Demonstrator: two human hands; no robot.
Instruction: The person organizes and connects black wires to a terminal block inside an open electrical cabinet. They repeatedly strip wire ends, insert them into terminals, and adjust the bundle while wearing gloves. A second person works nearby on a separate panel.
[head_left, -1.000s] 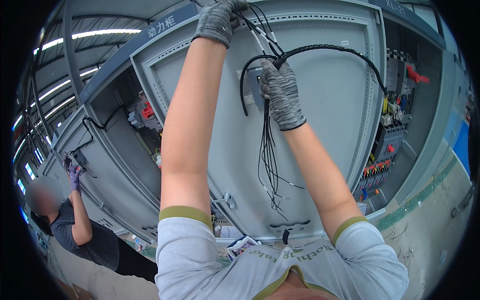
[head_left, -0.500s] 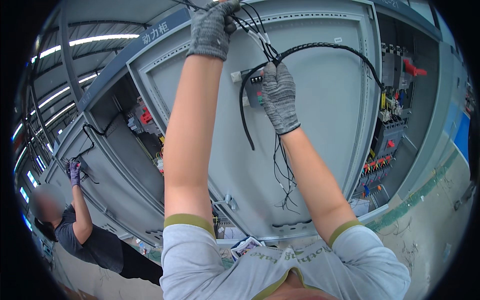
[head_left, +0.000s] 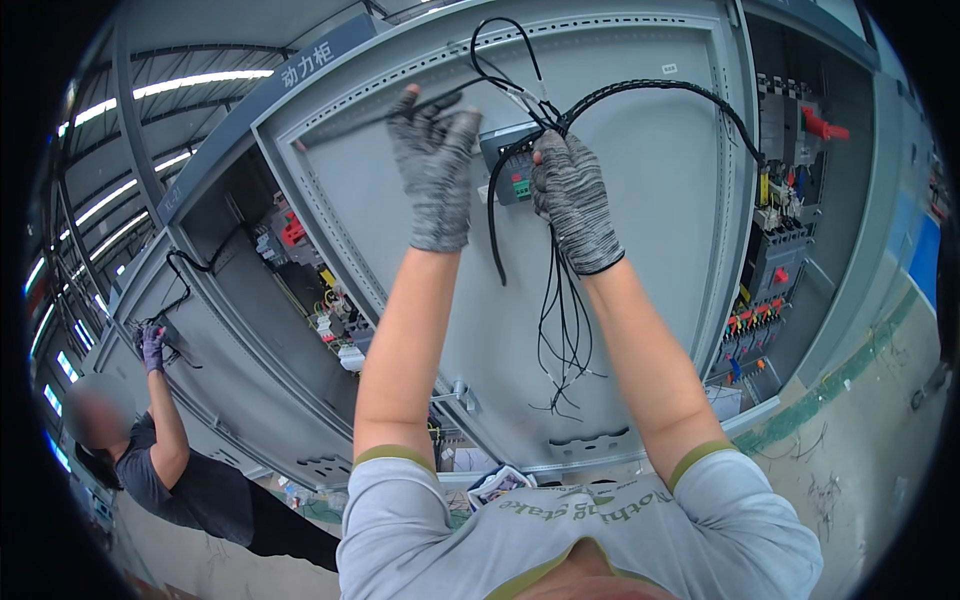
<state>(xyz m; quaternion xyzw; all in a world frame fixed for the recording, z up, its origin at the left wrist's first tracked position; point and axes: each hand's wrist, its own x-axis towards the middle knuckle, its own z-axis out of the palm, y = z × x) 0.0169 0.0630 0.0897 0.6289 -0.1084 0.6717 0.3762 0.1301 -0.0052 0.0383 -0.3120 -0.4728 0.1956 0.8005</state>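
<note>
Right hand (head_left: 575, 200) is closed around the black wires (head_left: 560, 310) high on the grey cabinet door (head_left: 660, 250); left hand (head_left: 432, 165) is half open, fingers on a strand; wires look light, limp; best gripped bunched near the top.

Both gloves (head_left: 436, 170) are speckled grey knit. The wires (head_left: 563, 320) and the conduit (head_left: 650, 90) are black. The cabinet door (head_left: 660, 230) is plain light grey. The shirt (head_left: 600, 530) is pale grey with olive cuffs. A co-worker's glove (head_left: 152, 345) is purple.
</note>
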